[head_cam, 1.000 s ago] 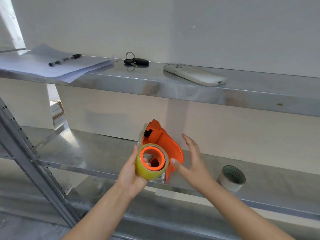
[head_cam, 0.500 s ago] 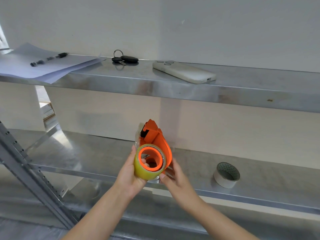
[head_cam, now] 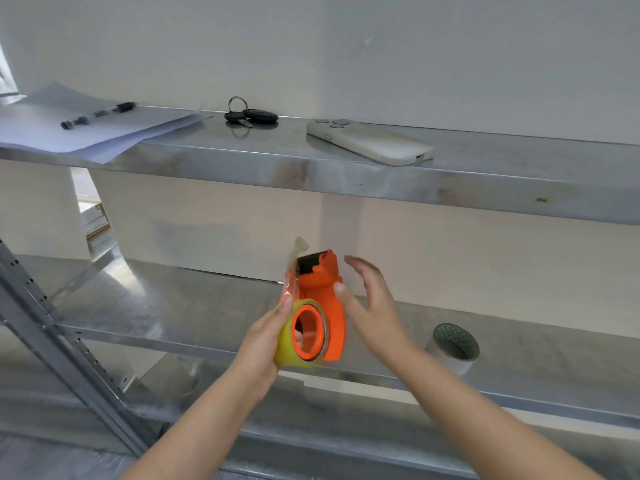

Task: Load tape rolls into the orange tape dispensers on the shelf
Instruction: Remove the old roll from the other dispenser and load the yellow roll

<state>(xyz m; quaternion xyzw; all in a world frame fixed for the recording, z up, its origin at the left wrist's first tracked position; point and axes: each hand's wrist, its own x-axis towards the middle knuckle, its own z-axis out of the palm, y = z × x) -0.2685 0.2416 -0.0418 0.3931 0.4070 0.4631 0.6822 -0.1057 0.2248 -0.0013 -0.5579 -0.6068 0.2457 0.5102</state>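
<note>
An orange tape dispenser [head_cam: 323,296] stands upright over the front edge of the middle metal shelf [head_cam: 194,306]. A yellowish clear tape roll [head_cam: 287,344] sits on its orange hub, and a loose tape end sticks up past the toothed blade. My left hand [head_cam: 265,341] grips the roll and dispenser from the left. My right hand [head_cam: 374,306] is just right of the dispenser, fingers spread and blurred, thumb near the orange side plate. A second tape roll [head_cam: 453,348], white with a grey core, lies on the same shelf to the right.
The upper shelf [head_cam: 346,174] carries papers [head_cam: 86,133] with a pen [head_cam: 97,114], car keys [head_cam: 251,116] and a beige phone [head_cam: 370,142]. A perforated steel upright [head_cam: 52,327] slants across the lower left. A white wall backs the shelves.
My right hand went in under the dispenser half a second ago and has now come away to its right side, fingers open. The dispenser has turned so its blade faces me.
</note>
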